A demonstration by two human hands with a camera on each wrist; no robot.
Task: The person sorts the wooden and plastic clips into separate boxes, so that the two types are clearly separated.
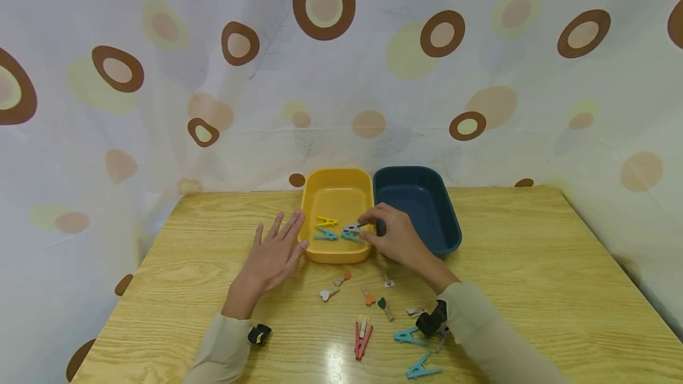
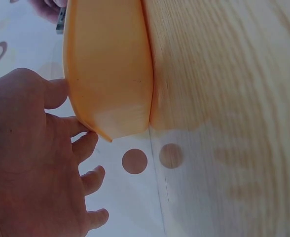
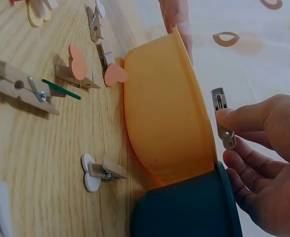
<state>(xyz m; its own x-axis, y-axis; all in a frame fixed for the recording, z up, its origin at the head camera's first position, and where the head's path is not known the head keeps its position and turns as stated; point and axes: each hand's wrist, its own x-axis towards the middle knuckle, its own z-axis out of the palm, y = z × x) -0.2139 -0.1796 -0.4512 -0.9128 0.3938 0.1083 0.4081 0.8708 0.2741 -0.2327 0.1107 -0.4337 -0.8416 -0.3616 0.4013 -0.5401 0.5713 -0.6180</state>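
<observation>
Roughly level: gray clip [image 1: 350, 229] (long axis left-right).

Your head view looks forward and down from farther back, the patterned backdrop [image 1: 341, 90] filling its upper frame, the bench [image 1: 512, 242] below. Your wrist views look from close by, turned sideways: bench at frame right in the left one, frame left in the right. All three share the yellow tray [image 1: 336, 258].

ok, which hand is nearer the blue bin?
Right. The right hand is by the left rim of the blue bin; the left hand is on the opposite side of the yellow bin, at its left rim.
</observation>
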